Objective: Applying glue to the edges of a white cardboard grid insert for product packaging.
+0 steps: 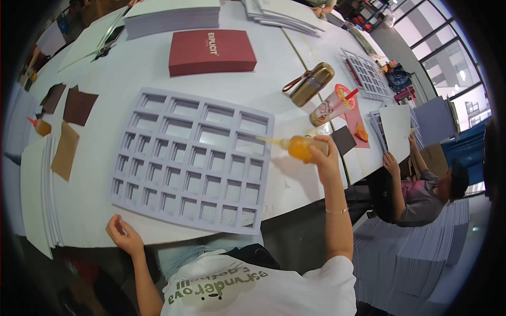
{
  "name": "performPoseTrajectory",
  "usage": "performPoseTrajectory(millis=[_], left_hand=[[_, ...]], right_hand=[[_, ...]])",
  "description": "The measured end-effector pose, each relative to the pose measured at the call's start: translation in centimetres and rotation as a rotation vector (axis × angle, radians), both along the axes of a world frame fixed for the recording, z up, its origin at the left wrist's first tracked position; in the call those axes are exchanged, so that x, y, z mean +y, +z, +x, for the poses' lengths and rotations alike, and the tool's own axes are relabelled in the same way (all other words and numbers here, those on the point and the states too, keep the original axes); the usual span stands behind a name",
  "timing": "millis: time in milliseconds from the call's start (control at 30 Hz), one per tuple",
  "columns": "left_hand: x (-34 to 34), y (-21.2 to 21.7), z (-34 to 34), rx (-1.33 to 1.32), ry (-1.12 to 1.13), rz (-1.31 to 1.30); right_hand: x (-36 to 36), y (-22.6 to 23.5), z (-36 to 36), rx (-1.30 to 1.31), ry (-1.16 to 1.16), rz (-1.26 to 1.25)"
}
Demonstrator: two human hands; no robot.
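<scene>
A pale grey grid tray (192,128) with rows of square and rectangular openings lies flat on the white table in front of me. My right hand (326,158) grips a squeeze bottle (300,148) of amber glue, held sideways. Its long thin nozzle points left, over the right-hand side of the grid; whether the tip touches it I cannot tell. My left hand (125,235) is at the table's near edge, just below the grid's lower left corner. Its fingers are loosely curled, with a gap to the thumb and nothing held.
A red box (212,51) lies beyond the grid. To the right stand a gold flask (313,84) and a drink cup (332,105) with a red straw. Brown sheet pieces (80,105) and another glue bottle (42,126) are at left. A co-worker (421,195) works at right.
</scene>
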State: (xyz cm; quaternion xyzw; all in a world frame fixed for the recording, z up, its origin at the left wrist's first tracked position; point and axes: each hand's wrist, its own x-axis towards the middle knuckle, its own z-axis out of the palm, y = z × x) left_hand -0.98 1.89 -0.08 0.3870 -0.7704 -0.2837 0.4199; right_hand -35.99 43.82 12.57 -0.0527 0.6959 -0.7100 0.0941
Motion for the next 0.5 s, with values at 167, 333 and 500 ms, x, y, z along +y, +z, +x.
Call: performPoseTrajectory(millis=[167,333,500], left_hand=[[-0.1,0.2,0.2,-0.028,-0.007,-0.007],[-0.4,-0.1,0.1,-0.058,0.001,-0.018],[-0.3,-0.2,-0.1,-0.041,0.002,0.023]], right_hand=[[1.6,0.4,-5.1,0.065,-0.058,0.076],[2.2,-0.6,-8.1,0.102,-0.003,0.130],[2.2,0.5,-7.1,0.016,0.015,0.139]])
